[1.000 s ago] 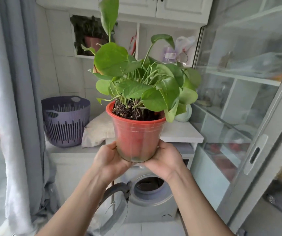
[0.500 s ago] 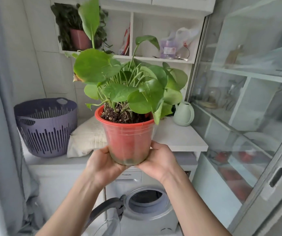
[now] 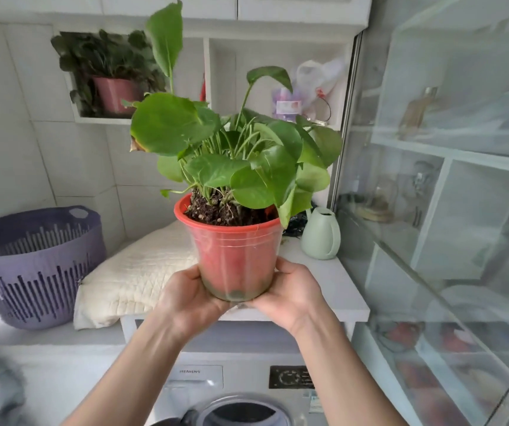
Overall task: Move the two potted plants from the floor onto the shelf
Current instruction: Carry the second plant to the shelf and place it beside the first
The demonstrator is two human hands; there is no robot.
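Red plastic, the pot point(image 3: 234, 256) sits at the frame's centre, cupped low on both sides by the left hand point(image 3: 190, 299) and right hand point(image 3: 290, 295), palms pressed to its base and fingers wrapped behind it. Over the last second the view has drawn closer to the shelf point(image 3: 142, 120) in the upper part of the frame, and the pot now hangs above the counter point(image 3: 336, 290) instead of in front of the washer point(image 3: 241, 379). That suggests the carry is nearly over and the lift into a bay comes next. One dark-leaved plant point(image 3: 111, 72) already stands in the upper-left bay. The held pot looks upright, soil heaped to the rim, leaves broad and green, one browned at its edge.
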